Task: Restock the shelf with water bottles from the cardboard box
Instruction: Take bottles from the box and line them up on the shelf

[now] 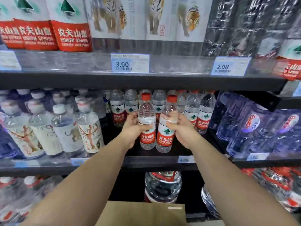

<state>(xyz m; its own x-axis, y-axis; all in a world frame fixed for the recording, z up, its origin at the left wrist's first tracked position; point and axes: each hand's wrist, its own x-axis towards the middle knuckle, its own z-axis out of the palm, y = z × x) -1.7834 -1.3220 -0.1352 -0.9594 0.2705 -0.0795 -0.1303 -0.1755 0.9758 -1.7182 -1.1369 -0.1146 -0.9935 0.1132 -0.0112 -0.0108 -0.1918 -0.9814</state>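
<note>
1. Now: left hand [132,128] grips a clear plastic water bottle with red cap and red label [147,138], fingers curled round its middle.
2. Likewise, right hand [183,128] grips a second clear red-capped water bottle [165,140], fingers wrapped round its upper body.
3. Both bottles are upright, side by side, low over the black middle shelf [154,162], in front of a row of matching red-labelled bottles [118,111]. Contact with the shelf board: cannot tell.
4. Flap of a brown cardboard box [141,214] is at the bottom edge.
</note>
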